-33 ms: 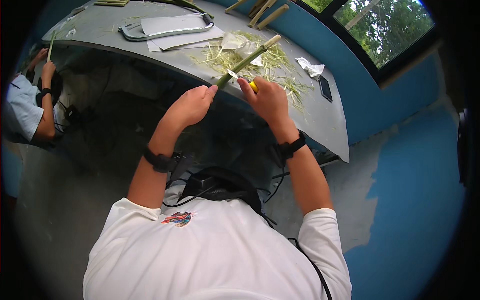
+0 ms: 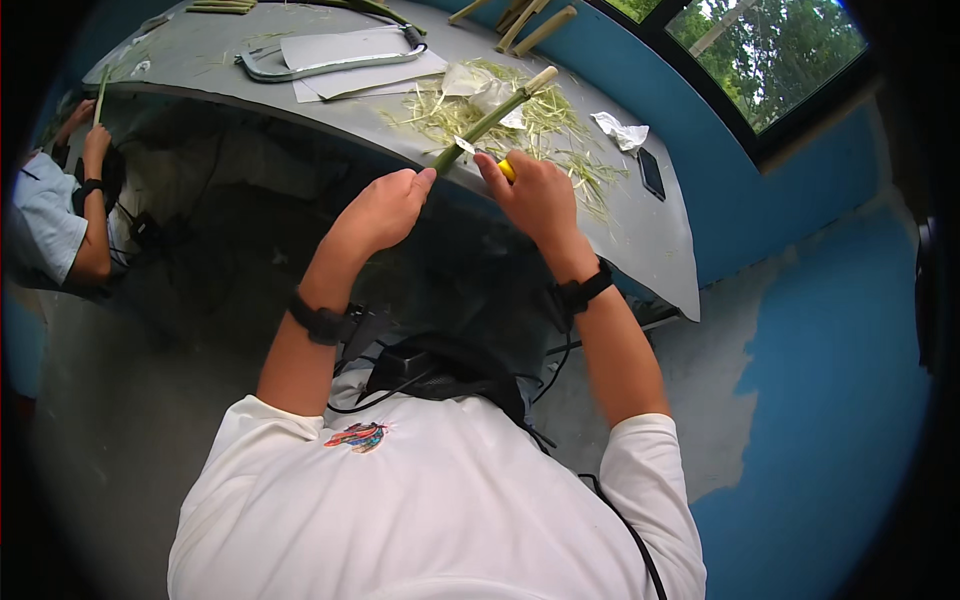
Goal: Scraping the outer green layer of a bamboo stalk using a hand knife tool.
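Note:
A green bamboo stick (image 2: 487, 121) slants up and away over the table edge, its far tip pale and stripped. My left hand (image 2: 388, 212) is closed around its lower end. In my right hand (image 2: 538, 196) is a knife with a yellow handle (image 2: 507, 170), the fingers wrapped round it. The knife's blade (image 2: 465, 146) lies against the stick, just beyond my left thumb. Thin green and pale shavings (image 2: 545, 130) are heaped on the table under and beside the stick.
On the grey table (image 2: 650, 245) lie a hacksaw (image 2: 330, 70) on white paper, a crumpled tissue (image 2: 620, 132) and a black phone (image 2: 651, 176). Several bamboo pieces (image 2: 545, 30) lean by the blue wall. At far left, another person (image 2: 60, 200) holds a thin strip.

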A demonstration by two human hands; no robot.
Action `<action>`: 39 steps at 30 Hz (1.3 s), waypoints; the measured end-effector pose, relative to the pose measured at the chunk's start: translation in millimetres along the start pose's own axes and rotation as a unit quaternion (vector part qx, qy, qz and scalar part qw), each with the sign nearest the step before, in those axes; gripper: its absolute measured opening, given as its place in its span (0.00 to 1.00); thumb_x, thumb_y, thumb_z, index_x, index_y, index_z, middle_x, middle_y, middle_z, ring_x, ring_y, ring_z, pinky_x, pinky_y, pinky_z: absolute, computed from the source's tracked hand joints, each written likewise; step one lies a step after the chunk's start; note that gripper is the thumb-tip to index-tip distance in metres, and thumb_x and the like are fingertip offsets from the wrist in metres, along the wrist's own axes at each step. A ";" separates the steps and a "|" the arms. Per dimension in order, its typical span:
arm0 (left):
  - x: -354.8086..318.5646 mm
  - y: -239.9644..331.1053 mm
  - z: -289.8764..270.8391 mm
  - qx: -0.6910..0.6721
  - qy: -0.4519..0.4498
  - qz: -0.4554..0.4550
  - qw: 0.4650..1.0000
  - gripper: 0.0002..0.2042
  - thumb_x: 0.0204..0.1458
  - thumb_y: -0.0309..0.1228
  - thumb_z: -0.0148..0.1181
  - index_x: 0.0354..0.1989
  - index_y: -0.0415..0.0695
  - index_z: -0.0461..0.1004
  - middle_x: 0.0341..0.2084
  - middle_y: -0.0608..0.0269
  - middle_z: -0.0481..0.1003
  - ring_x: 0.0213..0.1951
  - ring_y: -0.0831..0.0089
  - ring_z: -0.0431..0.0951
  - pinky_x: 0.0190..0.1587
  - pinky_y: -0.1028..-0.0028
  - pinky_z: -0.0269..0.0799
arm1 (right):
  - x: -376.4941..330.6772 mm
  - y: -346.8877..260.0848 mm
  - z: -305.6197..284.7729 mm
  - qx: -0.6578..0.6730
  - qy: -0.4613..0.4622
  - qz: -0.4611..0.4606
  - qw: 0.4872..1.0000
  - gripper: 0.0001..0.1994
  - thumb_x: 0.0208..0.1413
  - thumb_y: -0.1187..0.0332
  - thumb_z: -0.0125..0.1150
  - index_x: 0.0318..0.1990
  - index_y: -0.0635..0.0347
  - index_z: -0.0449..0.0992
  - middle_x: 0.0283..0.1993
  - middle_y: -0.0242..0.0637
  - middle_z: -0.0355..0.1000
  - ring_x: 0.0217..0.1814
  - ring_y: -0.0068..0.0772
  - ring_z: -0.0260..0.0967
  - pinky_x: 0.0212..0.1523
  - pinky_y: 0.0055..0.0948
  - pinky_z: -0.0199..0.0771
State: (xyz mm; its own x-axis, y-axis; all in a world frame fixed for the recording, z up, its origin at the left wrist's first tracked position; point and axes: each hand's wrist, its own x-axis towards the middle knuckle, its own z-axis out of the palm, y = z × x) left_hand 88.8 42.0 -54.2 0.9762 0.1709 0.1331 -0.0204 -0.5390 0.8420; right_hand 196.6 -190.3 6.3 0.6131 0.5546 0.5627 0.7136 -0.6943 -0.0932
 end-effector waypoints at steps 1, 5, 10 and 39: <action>-0.1 2.8 0.9 0.009 0.000 -0.012 1.000 0.32 0.82 0.56 0.45 0.41 0.34 0.75 0.33 0.49 0.79 0.37 0.47 0.79 0.48 0.55 0.77 | -0.2 1.5 1.3 -0.002 -0.003 -0.002 1.000 0.36 0.72 0.33 0.63 0.26 0.59 0.80 0.23 0.51 0.78 0.27 0.61 0.81 0.31 0.56 0.78; -7.1 -1.1 17.0 0.063 0.054 0.033 0.996 0.28 0.83 0.53 0.48 0.44 0.36 0.73 0.30 0.52 0.77 0.33 0.54 0.82 0.43 0.55 0.79 | -5.2 0.5 -5.2 -0.019 -0.012 -0.006 1.000 0.36 0.73 0.32 0.61 0.27 0.59 0.81 0.23 0.51 0.79 0.28 0.61 0.82 0.33 0.56 0.81; -10.8 12.8 23.0 -0.140 -0.088 -0.006 0.986 0.20 0.82 0.51 0.52 0.49 0.43 0.69 0.28 0.63 0.72 0.24 0.71 0.76 0.27 0.66 0.74 | -9.6 7.0 -14.2 -0.012 -0.020 -0.004 1.000 0.38 0.75 0.31 0.57 0.28 0.60 0.83 0.25 0.53 0.81 0.31 0.63 0.84 0.35 0.57 0.83; 2.8 63.5 62.4 -0.458 -0.201 -0.177 0.848 0.30 0.77 0.70 0.44 0.36 0.55 0.62 0.20 0.78 0.54 0.15 0.87 0.50 0.14 0.81 0.44 | -15.4 70.9 -32.4 0.010 0.021 -0.021 1.000 0.41 0.69 0.23 0.57 0.24 0.56 0.82 0.22 0.46 0.78 0.28 0.56 0.83 0.32 0.51 0.82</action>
State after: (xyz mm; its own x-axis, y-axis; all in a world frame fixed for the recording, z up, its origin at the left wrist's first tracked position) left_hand 103.6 -43.2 -32.9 0.9468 -0.2065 -0.2470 0.3106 0.3843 0.8694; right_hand 226.8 -262.9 17.6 0.5673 0.5637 0.6004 0.7457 -0.6609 -0.0842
